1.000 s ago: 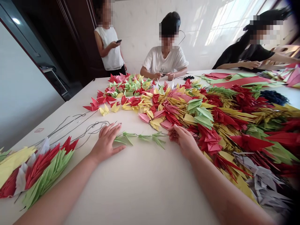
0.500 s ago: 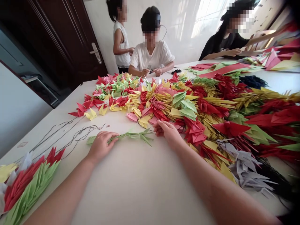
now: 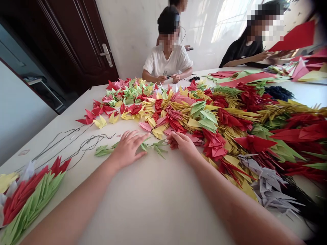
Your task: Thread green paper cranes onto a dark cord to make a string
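Observation:
A short string of green folded paper cranes lies across the white table in front of me. Over its middle is my left hand, fingers spread and palm down, hiding part of the row; whether it touches the paper cannot be told. Some green cranes show to the left of that hand. At the right end of the row, my right hand is closed in a pinch on the thin string, which is barely visible at the fingertips. Just beyond it lies a large heap of coloured paper cranes.
Dark cords lie at left, above stacked red and green cranes. Grey cranes flank my right forearm. A person in white works across the table; another in black holds red paper at right.
My left hand has moved right along the green cranes and its fingers have opened. My right hand stays pinched in place. The standing person moved right; the person in black has raised red paper.

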The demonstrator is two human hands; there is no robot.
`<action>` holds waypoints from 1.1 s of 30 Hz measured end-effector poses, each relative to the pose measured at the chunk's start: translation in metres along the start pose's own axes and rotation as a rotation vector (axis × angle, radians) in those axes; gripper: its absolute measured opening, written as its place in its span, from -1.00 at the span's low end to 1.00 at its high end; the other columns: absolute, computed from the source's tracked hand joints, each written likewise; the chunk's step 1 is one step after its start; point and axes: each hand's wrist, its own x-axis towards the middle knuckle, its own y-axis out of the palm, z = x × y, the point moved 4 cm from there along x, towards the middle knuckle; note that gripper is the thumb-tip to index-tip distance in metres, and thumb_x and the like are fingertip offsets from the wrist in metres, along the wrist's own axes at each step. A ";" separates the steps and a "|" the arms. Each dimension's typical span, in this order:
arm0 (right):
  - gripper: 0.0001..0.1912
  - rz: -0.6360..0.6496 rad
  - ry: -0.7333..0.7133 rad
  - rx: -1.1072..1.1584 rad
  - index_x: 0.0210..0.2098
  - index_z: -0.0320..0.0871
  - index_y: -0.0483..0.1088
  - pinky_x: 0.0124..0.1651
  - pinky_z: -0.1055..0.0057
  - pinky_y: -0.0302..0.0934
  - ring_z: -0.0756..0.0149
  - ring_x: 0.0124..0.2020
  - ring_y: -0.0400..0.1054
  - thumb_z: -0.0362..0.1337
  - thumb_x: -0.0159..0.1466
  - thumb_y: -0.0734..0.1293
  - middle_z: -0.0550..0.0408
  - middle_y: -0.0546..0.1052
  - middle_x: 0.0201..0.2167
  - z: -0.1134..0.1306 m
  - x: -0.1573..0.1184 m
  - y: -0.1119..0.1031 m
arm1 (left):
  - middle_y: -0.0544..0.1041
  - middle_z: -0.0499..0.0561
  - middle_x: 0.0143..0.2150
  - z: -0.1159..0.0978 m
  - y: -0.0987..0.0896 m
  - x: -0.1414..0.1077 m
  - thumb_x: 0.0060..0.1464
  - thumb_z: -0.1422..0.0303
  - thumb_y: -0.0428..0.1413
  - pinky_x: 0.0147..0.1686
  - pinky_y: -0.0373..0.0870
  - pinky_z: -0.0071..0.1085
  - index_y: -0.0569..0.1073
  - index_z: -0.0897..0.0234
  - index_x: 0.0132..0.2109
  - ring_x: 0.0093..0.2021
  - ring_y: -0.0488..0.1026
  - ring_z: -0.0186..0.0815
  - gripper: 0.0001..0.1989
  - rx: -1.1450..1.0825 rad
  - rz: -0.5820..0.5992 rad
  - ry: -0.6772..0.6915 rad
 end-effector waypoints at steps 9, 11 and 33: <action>-0.64 0.003 0.011 0.002 -0.56 -0.18 0.33 -0.52 0.49 0.11 0.49 -0.62 0.20 0.03 -0.02 0.28 0.17 0.36 -0.63 -0.001 0.000 0.000 | 0.52 -0.02 -0.16 0.007 0.025 0.004 0.18 0.34 -0.16 0.03 0.11 -0.28 0.33 0.23 -0.01 -0.22 0.43 -0.36 -0.70 -0.179 -0.066 -0.084; -0.64 -0.015 0.029 0.008 -0.56 -0.18 0.34 -0.51 0.49 0.11 0.47 -0.60 0.20 0.03 -0.02 0.29 0.17 0.36 -0.63 -0.002 0.000 -0.001 | 0.45 0.04 -0.04 0.000 0.022 0.007 0.16 0.24 -0.14 0.08 0.03 -0.23 0.25 0.27 0.07 -0.04 0.34 -0.30 -0.62 -0.150 -0.105 -0.096; -0.67 -0.159 -0.123 0.131 -0.52 -0.14 0.37 -0.49 0.45 0.10 0.43 -0.59 0.20 0.02 0.01 0.27 0.15 0.37 -0.62 0.003 0.001 -0.014 | -0.04 0.16 0.27 0.006 -0.002 -0.057 0.07 0.06 -0.12 0.11 -0.31 0.09 0.00 0.13 0.22 0.25 -0.31 0.04 -0.40 0.014 -0.151 -0.196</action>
